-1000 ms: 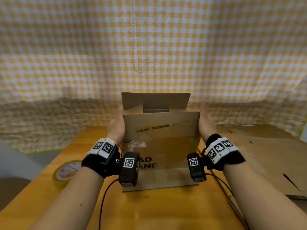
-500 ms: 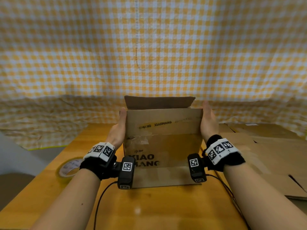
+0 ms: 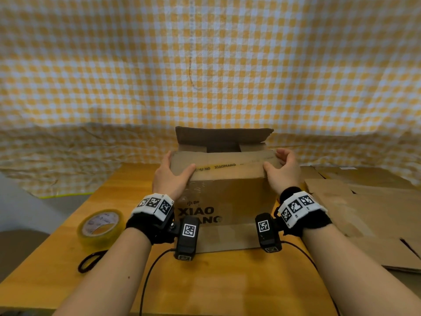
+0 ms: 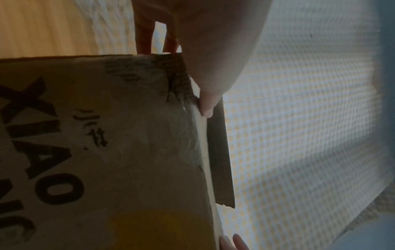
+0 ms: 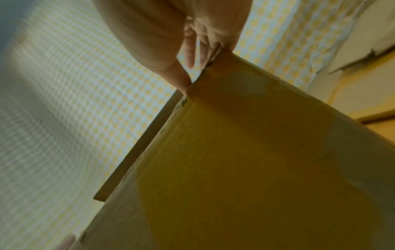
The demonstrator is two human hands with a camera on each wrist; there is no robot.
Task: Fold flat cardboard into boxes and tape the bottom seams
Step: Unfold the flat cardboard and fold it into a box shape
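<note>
A brown cardboard box (image 3: 227, 197) printed XIAO MANG stands on the wooden table (image 3: 227, 281), top flaps partly folded. Its near flap (image 3: 227, 165) leans inward over the two side flaps, while the far flap (image 3: 223, 135) stands upright. My left hand (image 3: 170, 176) wraps the near flap's left corner, thumb on its face. My right hand (image 3: 282, 169) pinches the right corner, fingers curled over the edge. In the left wrist view the thumb (image 4: 209, 101) presses the box (image 4: 107, 152) at the fold. The right wrist view shows fingers (image 5: 190, 50) above the box (image 5: 256, 169) corner.
A roll of clear tape (image 3: 100, 224) lies on the table left of my left wrist, with a black loop (image 3: 90, 261) just in front of it. Flat cardboard sheets (image 3: 364, 213) are stacked on the right. Checked yellow cloth (image 3: 205, 76) hangs behind.
Both hands have shifted from the box's sides onto the near flap's corners. That flap now tilts further inward over the opening.
</note>
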